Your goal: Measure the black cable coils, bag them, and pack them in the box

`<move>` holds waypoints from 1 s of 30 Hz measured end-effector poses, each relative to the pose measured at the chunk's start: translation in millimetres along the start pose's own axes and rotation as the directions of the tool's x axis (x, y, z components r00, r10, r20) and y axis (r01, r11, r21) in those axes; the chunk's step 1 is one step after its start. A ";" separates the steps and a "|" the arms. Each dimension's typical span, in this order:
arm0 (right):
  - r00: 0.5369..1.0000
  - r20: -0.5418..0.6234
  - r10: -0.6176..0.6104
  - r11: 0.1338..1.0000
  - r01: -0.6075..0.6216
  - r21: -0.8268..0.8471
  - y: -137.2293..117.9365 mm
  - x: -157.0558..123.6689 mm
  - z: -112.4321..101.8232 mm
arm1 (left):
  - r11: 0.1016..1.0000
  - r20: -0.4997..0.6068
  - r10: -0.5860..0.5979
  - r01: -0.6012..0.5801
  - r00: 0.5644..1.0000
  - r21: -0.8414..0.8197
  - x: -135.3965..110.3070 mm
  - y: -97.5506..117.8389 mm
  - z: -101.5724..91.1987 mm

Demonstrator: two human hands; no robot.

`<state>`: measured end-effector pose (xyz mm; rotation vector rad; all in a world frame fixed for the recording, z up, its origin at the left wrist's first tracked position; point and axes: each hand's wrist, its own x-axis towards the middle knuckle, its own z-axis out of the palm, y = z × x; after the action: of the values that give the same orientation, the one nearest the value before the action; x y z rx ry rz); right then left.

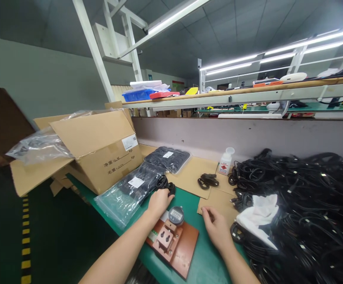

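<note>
My left hand (159, 202) is closed on a coiled black cable (165, 184) at the edge of a clear plastic bag (124, 201) of black cables. Its fingertips are partly hidden. Just below this hand stands a round digital dial gauge (176, 215) on a copper-coloured block fixture (165, 239) with a reddish-brown base plate (186, 250). My right hand (217, 227) is to the right of the gauge, its fingers curled and thumb drawn in beside a cardboard sheet (218, 201). Whatever its fingertips may hold is hidden. Another coiled cable (208, 180) lies on the cardboard beyond.
An open carton (106, 157) stands at the left, with another bag of cables (167, 158) behind. A white bottle (225, 161) stands by the back panel. Black cables (301, 197) heap up at the right, a white cloth (258, 217) on them. A shelf (248, 94) runs above.
</note>
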<state>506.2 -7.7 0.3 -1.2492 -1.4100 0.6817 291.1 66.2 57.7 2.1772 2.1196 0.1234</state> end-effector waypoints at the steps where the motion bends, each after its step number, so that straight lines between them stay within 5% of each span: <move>1: 1.000 0.002 -0.001 1.000 0.001 0.000 -0.4 0.0 0.1 | 1.000 0.001 0.003 -0.003 1.000 -0.005 0.0 0.0 -0.3; 18: 0.999 0.041 0.009 1.000 -0.009 -0.003 -2.2 1.0 1.6 | 0.996 -0.005 0.043 -0.044 0.999 -0.073 3.1 -7.5 3.3; 30: 0.998 0.059 0.026 1.000 -0.026 0.010 -2.2 2.4 1.8 | 0.987 -0.154 0.087 -0.107 0.984 -0.124 0.2 -6.9 -0.6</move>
<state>504.1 -5.7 2.6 -1.2499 -1.4386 0.7486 284.2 66.6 57.5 2.2575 2.0118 0.4330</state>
